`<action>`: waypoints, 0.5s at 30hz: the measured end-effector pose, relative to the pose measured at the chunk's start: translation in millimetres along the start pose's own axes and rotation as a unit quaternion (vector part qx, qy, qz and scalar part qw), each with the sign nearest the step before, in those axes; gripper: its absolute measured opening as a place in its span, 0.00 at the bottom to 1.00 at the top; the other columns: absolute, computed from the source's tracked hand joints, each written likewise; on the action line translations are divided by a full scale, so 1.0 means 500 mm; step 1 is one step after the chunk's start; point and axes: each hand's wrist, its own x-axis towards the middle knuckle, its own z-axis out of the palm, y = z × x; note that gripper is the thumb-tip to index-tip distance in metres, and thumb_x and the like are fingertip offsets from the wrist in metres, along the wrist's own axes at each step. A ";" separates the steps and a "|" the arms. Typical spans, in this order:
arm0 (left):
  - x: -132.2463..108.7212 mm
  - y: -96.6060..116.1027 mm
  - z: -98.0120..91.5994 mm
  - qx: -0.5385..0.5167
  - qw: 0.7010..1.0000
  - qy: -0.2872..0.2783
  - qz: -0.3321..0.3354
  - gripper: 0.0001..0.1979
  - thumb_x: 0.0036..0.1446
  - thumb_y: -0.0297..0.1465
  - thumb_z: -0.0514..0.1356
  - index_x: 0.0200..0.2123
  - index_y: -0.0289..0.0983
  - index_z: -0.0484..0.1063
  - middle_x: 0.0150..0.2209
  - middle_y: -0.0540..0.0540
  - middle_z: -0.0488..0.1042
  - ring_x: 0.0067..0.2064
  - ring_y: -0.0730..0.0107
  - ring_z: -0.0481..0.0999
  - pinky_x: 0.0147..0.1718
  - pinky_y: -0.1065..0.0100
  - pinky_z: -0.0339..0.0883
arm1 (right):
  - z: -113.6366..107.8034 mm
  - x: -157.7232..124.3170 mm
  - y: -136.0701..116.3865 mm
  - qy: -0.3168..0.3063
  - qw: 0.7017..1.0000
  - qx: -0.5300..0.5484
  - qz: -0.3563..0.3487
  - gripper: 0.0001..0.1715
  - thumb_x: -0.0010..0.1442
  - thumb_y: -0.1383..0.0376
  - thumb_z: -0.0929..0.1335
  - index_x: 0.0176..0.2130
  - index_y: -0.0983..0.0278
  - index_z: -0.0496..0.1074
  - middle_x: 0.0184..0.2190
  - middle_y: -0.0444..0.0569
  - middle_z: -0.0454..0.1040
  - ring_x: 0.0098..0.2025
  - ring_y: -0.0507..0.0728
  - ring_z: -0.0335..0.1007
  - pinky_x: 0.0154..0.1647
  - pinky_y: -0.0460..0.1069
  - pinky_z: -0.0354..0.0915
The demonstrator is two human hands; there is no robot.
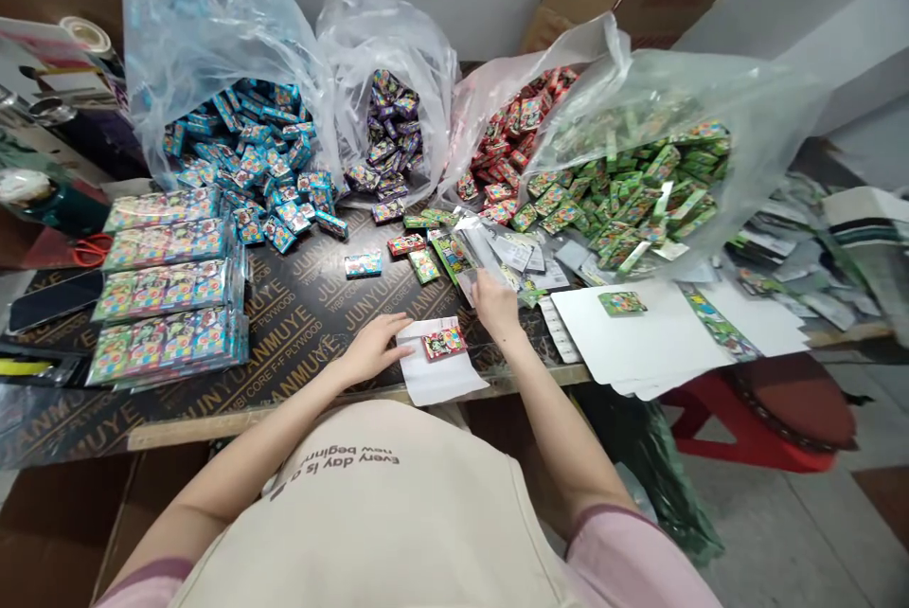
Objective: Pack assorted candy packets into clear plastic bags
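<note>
My left hand (375, 350) lies at the left edge of a white sheet of paper (444, 383), fingers stretched out and holding nothing. On that sheet sits a small red printed box (444, 344). My right hand (495, 307) is closed in a pinch on a clear plastic bag (486, 248). A green printed card (452, 258) shows beside the bag; whether it is inside I cannot tell. Just beyond my hands are a light blue box (363, 265), another red box (405, 244) and a green box (424, 267).
Large plastic bags spill blue boxes (274, 149), purple boxes (392, 130), red boxes (507, 149) and green boxes (639, 196) along the back. Stacked wrapped packs (167, 291) stand left. White sheets (639, 352) overhang the table edge at right, above a red stool (774, 419).
</note>
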 end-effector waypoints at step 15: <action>-0.042 0.043 -0.086 -0.625 0.765 0.100 -0.119 0.29 0.47 0.48 0.59 0.43 0.31 0.74 0.42 0.36 0.77 0.45 0.53 0.76 0.43 0.59 0.68 | -0.091 -0.031 -0.294 0.097 0.850 0.487 -0.178 0.18 0.60 0.59 0.66 0.50 0.60 0.68 0.45 0.51 0.73 0.46 0.58 0.70 0.48 0.54 0.65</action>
